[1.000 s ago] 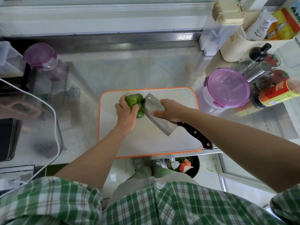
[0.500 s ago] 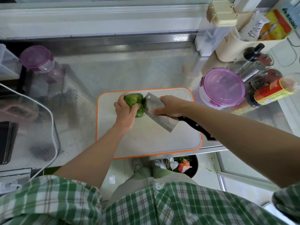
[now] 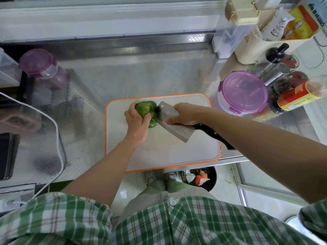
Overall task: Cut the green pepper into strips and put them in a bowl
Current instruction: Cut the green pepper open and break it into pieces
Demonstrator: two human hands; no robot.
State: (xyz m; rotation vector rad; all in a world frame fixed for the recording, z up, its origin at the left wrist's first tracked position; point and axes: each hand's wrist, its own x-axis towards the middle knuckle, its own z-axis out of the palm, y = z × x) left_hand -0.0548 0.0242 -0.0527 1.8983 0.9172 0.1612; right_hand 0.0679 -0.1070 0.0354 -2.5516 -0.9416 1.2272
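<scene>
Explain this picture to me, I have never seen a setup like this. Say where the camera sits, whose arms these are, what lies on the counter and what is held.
There is no machine here. A person wears one wide-angle camera on the head, and it looks down at their own two arms. The left hand grips a green pepper on a white cutting board with an orange rim. The right hand holds a cleaver, its blade against the pepper. To the right stand a tub with a purple lid and a red-labelled bottle.
</scene>
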